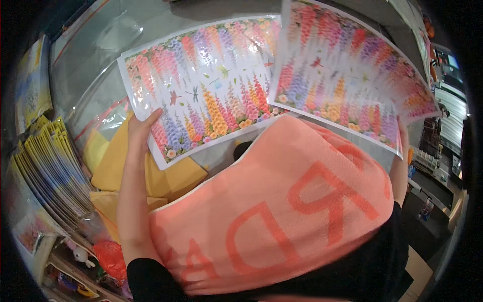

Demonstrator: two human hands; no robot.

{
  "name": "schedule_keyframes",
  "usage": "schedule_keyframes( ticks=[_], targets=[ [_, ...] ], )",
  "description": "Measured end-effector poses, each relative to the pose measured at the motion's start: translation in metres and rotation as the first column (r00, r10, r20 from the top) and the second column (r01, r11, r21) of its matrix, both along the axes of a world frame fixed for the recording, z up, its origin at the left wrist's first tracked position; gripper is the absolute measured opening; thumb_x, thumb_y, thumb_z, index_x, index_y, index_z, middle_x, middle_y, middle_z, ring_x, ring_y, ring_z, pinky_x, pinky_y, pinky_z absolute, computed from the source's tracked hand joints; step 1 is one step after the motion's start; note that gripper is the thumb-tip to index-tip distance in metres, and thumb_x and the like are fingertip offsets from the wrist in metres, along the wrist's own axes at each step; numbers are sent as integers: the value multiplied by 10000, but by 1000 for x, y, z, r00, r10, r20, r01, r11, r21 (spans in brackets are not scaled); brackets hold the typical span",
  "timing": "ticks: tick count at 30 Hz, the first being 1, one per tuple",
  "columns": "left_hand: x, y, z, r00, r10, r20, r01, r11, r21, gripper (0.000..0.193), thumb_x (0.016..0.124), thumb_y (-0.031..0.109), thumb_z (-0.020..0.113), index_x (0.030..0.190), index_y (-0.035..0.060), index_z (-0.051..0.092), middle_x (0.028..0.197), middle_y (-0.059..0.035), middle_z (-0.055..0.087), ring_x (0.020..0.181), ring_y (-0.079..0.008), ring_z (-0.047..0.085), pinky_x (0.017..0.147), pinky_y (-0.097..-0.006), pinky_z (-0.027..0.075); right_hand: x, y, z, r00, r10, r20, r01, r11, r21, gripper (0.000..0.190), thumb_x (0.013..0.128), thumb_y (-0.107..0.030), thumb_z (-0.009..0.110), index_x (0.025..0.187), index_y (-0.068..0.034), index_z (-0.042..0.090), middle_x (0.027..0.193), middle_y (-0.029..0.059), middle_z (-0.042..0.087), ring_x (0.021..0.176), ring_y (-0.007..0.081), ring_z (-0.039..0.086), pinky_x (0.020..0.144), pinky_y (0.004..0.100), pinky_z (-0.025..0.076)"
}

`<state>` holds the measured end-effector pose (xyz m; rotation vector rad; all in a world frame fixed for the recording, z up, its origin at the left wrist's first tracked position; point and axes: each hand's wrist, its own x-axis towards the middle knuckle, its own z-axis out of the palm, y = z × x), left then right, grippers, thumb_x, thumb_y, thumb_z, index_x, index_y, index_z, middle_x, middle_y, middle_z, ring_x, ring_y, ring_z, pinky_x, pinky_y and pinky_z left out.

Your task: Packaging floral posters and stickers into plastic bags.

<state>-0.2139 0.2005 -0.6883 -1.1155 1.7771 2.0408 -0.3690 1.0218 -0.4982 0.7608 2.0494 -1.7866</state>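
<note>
My left hand grips the left edge of a glossy sheet printed with flowers and dragonflies, thumb on top. A second edge shows under that sheet, so more than one may be there. On the right, my right hand holds the right edge of another sheet of the same floral print, its fingers mostly hidden behind it. This sheet is raised, curved and blurred, and it overlaps the first sheet's right end. A coral fleece blanket with large red letters covers my lap below both sheets.
Yellow envelopes lie left of my knees. Beside them stands a row of yellow-and-blue packets. Clear plastic is spread at the upper left. Lower left are a red plastic bag and a white rabbit toy by shelves.
</note>
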Motion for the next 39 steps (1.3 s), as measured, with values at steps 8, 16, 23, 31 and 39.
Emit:
schedule_keyframes(
  ticks=[8,16,23,31,39],
  targets=[
    [-9,6,19,981,137,138,-135,991,-24,738,899,542,548,1285,-84,483,1213,-146,574,1086,-202,558,916,-311,434,-64,-111,-78,982,169,87,-161,982,-97,402,865,-218,681,1185,-5,563,1126,66,623,1002,145,610,900,293,487],
    [0,9,21,976,215,16,-216,970,116,750,884,544,565,1281,-87,485,1242,-168,557,1097,-220,559,935,-325,427,-78,-299,-112,900,359,250,-372,928,5,442,838,-162,709,1186,35,522,1077,103,642,931,179,647,818,309,531],
    [7,7,-5,990,115,-77,-116,993,-11,649,819,395,693,1262,-46,521,1161,-132,617,1058,-203,582,922,-319,429,-76,-349,-154,821,537,194,-540,841,-47,466,826,-163,721,1195,35,516,1068,99,643,947,167,634,840,299,512],
    [4,8,-5,986,154,-61,-159,984,-83,501,791,273,739,1155,-40,593,1067,-106,652,969,-174,612,842,-297,459,-63,-355,-180,846,531,-45,-297,539,788,764,686,-393,823,1227,43,506,1083,197,603,1032,250,586,872,362,474],
    [-3,7,0,984,175,44,-170,982,-85,556,774,294,758,1174,-52,587,1092,-118,652,961,-175,619,829,-302,466,-56,-331,-216,838,541,75,-362,446,819,683,770,-470,717,1214,18,541,978,112,620,817,170,584,706,307,474]
  ],
)
